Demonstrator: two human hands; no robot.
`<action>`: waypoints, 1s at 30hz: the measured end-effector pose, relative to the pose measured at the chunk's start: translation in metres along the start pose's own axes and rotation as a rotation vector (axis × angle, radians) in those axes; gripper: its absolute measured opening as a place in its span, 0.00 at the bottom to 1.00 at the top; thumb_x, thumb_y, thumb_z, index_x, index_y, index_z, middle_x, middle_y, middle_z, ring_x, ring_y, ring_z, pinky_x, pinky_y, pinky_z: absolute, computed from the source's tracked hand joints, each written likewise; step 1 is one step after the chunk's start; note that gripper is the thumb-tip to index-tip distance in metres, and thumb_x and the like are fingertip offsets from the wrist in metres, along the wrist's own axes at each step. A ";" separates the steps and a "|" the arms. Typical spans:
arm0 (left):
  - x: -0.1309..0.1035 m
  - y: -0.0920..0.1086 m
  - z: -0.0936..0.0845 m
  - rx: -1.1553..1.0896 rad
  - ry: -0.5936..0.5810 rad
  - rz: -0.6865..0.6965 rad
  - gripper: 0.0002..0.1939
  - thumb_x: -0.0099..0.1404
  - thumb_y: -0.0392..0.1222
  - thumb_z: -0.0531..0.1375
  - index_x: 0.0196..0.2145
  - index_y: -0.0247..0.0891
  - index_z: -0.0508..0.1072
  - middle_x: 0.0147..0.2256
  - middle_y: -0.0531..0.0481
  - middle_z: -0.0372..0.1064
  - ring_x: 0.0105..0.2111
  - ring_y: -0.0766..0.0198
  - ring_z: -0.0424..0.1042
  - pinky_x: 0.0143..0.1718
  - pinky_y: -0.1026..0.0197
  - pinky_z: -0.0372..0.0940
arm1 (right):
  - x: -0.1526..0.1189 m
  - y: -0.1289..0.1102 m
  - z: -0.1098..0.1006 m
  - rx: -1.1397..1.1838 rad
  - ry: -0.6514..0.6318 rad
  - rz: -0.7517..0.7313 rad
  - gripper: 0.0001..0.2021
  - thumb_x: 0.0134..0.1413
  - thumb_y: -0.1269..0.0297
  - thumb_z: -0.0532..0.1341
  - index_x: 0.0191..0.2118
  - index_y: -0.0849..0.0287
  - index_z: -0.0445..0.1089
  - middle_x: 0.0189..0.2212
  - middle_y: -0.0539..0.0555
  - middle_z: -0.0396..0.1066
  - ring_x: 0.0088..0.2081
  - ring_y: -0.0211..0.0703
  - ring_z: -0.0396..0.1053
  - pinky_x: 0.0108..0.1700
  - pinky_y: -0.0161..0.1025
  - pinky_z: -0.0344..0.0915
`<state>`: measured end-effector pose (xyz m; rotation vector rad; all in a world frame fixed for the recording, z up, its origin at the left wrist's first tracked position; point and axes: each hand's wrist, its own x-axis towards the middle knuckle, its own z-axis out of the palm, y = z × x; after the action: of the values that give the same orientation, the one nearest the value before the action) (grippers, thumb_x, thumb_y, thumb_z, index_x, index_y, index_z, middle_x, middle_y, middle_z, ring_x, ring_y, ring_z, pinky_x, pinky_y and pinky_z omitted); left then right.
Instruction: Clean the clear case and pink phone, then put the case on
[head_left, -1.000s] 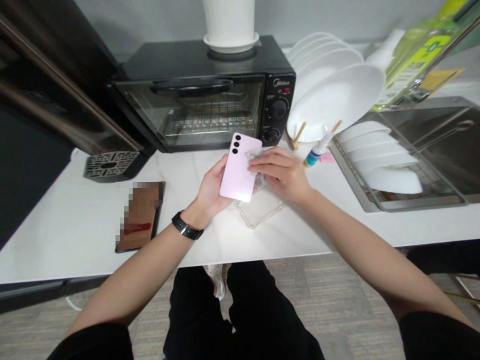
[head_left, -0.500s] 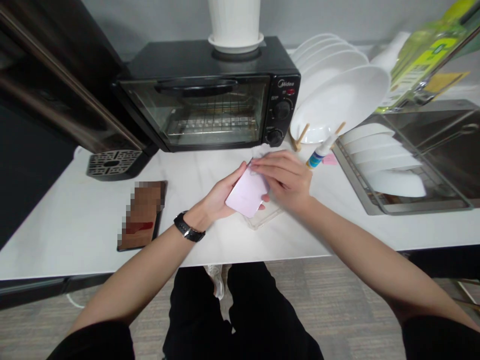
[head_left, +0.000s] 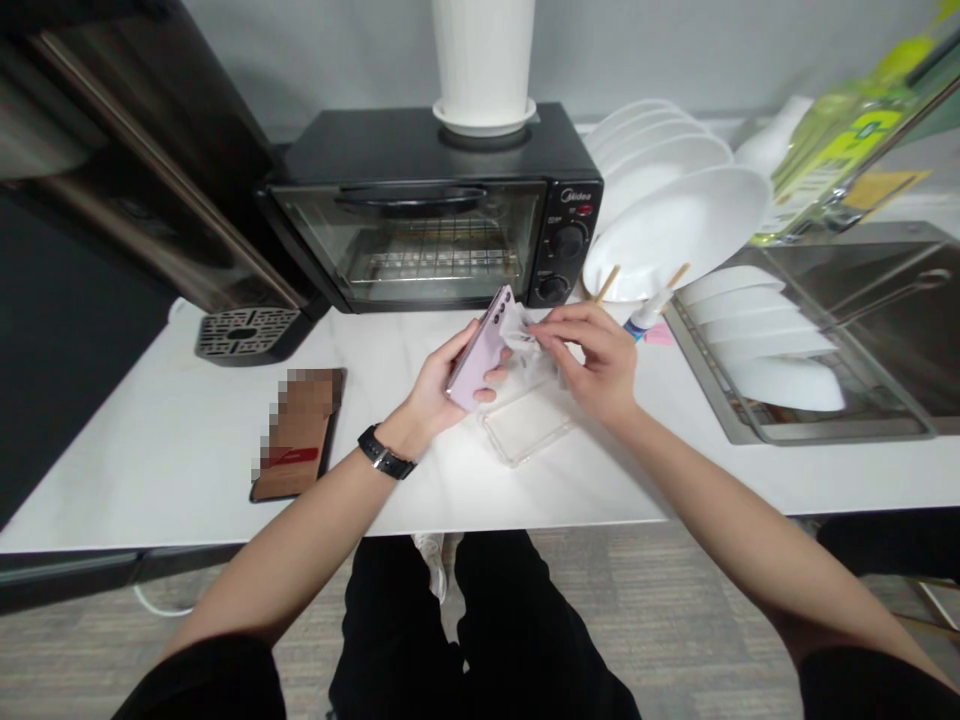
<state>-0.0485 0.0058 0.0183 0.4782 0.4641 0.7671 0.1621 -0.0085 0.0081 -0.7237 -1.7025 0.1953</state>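
Observation:
My left hand (head_left: 442,380) is wrapped round a lilac phone (head_left: 478,362), held tilted above the counter. Its back and a column of camera lenses face to the right. In my right hand (head_left: 596,360), thumb and fingers pinch a thin, crumpled whitish tissue (head_left: 519,330), just right of the phone's upper end. Below both hands a clear phone case (head_left: 521,435) lies on the white counter, partly covered by the tissue.
Another phone (head_left: 296,435) lies at left, near a drip tray (head_left: 244,333). Behind stands a black toaster oven (head_left: 435,245) with a white pot (head_left: 484,60) on top. Plates (head_left: 679,225), a glue-like bottle (head_left: 646,315) and a sink (head_left: 739,425) holding bowls (head_left: 784,380) are at right.
The phone has turned, so its back with the lenses shows at a steep angle. My right hand has moved off the phone to the right, and the tissue in it now shows.

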 end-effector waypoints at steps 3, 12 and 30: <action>0.003 -0.001 -0.005 0.024 -0.010 -0.037 0.19 0.78 0.53 0.53 0.47 0.37 0.76 0.34 0.45 0.73 0.21 0.71 0.65 0.14 0.72 0.54 | 0.000 0.016 -0.001 0.095 -0.031 0.266 0.07 0.65 0.64 0.66 0.43 0.49 0.83 0.43 0.53 0.79 0.44 0.42 0.78 0.37 0.37 0.75; 0.002 0.000 -0.004 0.041 0.052 -0.057 0.19 0.78 0.53 0.52 0.47 0.35 0.75 0.34 0.47 0.71 0.19 0.73 0.61 0.14 0.72 0.54 | 0.006 0.034 -0.012 0.617 -0.191 0.842 0.22 0.46 0.66 0.73 0.51 0.51 0.82 0.46 0.51 0.83 0.43 0.43 0.77 0.45 0.39 0.73; 0.002 -0.018 -0.004 0.528 0.152 0.091 0.25 0.75 0.51 0.61 0.66 0.44 0.73 0.34 0.52 0.70 0.16 0.78 0.54 0.15 0.67 0.45 | 0.005 0.016 -0.008 -0.191 -0.085 0.180 0.10 0.69 0.56 0.65 0.44 0.54 0.82 0.39 0.55 0.80 0.38 0.42 0.76 0.37 0.37 0.77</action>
<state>-0.0397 -0.0033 0.0044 0.9415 0.7977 0.7687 0.1749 0.0052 0.0068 -1.0251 -1.7525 0.1924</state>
